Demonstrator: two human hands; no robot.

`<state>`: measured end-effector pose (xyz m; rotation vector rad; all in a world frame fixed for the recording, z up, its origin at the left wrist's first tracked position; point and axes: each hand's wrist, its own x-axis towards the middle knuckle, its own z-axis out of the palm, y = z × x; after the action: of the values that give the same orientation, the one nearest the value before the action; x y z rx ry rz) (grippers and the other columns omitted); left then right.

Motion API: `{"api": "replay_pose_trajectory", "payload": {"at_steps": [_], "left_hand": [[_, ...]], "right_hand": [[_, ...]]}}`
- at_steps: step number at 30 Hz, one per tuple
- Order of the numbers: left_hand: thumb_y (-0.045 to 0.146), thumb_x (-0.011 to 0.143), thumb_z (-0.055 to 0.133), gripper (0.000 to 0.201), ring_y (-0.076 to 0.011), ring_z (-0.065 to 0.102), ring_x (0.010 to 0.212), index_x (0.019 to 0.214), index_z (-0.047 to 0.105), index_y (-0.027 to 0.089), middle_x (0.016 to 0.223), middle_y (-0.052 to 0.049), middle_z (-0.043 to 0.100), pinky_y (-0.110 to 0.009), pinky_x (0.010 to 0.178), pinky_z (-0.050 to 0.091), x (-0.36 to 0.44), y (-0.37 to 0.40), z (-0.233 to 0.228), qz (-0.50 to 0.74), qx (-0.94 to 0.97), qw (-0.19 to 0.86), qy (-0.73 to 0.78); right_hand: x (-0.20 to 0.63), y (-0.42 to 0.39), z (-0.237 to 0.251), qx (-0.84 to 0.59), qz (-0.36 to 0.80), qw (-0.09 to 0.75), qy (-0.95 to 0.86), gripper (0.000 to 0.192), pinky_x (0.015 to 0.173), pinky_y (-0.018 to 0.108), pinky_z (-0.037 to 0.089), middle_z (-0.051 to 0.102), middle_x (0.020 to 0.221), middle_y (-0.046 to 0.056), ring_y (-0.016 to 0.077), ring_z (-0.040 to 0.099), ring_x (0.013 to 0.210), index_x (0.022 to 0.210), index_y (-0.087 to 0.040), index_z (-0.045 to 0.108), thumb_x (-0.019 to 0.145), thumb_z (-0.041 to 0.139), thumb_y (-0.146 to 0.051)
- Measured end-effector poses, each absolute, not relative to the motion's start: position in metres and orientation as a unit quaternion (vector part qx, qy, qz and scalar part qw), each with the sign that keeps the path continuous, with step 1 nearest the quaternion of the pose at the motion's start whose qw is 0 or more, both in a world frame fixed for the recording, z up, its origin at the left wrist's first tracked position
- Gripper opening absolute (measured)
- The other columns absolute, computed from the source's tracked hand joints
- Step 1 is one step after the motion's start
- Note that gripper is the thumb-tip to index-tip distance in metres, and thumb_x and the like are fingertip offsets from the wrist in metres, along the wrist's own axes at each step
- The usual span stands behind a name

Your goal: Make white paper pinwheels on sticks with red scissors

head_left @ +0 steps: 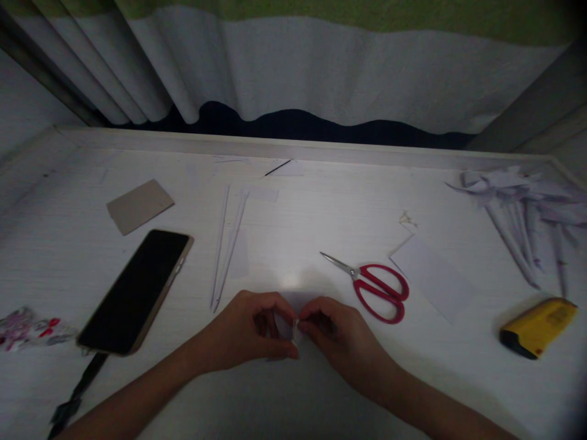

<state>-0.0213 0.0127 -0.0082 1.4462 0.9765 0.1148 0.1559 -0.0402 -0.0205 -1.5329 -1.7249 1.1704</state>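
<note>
"Our arms (pixel 160 380) are closest to us, stretched over the desk (pixel 293 409). What do we hold?"

"Our left hand (pixel 257 327) is curved, its thumb and fingertips apart, with a small pale slip (pixel 295 332) braced between them. Our right hand (pixel 342 330) is nearly closed, pinching the slip's upper end."

"So where is the slip?"

"At our fingertips, about midway between the desk's left and right edges. We can't tell whether it touches the desktop."

"What do we see to the right?"

"Red scissors (pixel 380 293) just beyond our right hand, tips toward the desk's far left corner. Next comes a sheet (pixel 428 275), with threads (pixel 404 218) near it. Toward the right edge lies a yellow tool (pixel 541 327); a paper bunch (pixel 527 195) lies by the far right corner."

"And left?"

"Thin sticks (pixel 232 251), pointing at the far edge. Nearer the left edge we have a phone (pixel 137 290), with a card (pixel 140 206) beyond it and blurred, colourful bits (pixel 36 330) just beside."
</note>
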Motion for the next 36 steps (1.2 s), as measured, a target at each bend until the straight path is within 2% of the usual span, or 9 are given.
{"api": "replay_pose_trajectory", "payload": {"at_steps": [20,36], "left_hand": [[0.035,0.055,0.074,0.038,-0.0098,0.057,0.054,0.086,0.059,0.018,0.061,0.004,0.062,-0.018,0.049,0.045,-0.0190,0.0128,-0.0066,0.048,0.644,0.637,0.422],[0.029,0.056,0.074,0.032,-0.0091,0.058,0.054,0.081,0.059,0.016,0.064,0.002,0.064,-0.016,0.050,0.046,-0.0177,0.0138,-0.0076,0.060,0.646,0.638,0.415]], "right_hand": [[0.1569,-0.0384,-0.0226,-0.572,0.430,0.262,-0.648,0.009,0.060,0.025,0.042,0.060,0.069,0.000,0.0143,0.055,0.066,0.076,-0.019,0.058,0.075,0.054,-0.011],[0.1546,-0.0399,-0.0218,-0.579,0.416,0.266,-0.649,0.011,0.057,0.024,0.041,0.058,0.067,-0.001,0.0136,0.053,0.063,0.075,-0.019,0.058,0.072,0.055,-0.009]]}}
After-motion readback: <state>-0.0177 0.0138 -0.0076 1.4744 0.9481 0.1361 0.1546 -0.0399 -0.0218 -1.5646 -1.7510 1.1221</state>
